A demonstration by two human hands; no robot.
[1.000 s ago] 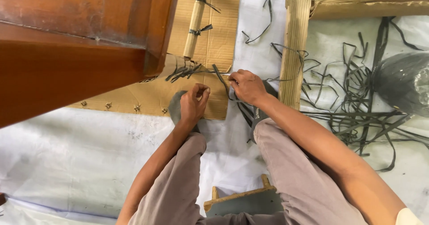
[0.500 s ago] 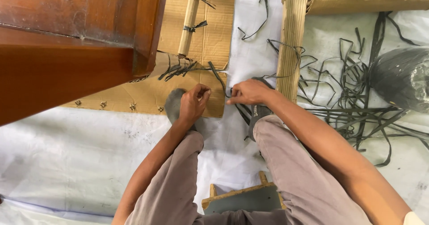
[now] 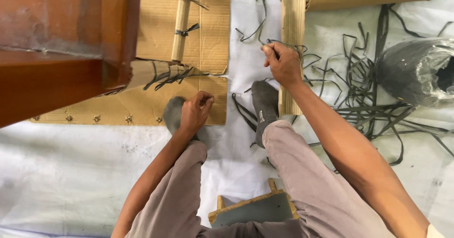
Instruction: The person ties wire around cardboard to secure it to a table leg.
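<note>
The right hand is raised over the white floor sheet, its grip pinched tight on a thin dark strap that curls away toward the far edge of the sheet. The hand sits against the inner edge of an upright corrugated cardboard strip. To the right of that strip a loose tangle of similar dark straps spreads across the sheet, reaching a dark roll wrapped in clear plastic near the right edge.

The left hand is curled at the near edge of a flat cardboard panel; its fingers are closed, but whether anything is held inside them cannot be told. It rests just above the left foot, in a grey sock. The right foot, also in a grey sock, lies between the cardboard panel and the cardboard strip, with a few straps beside it.

On the panel lies a cardboard tube, bound to it by two dark ties. More short straps lie bunched on the panel below the tube. A row of small metal fasteners runs along the panel's near left edge.

A piece of brown wooden furniture fills the upper left corner. A small wooden stool shows between the knees at the bottom edge.
</note>
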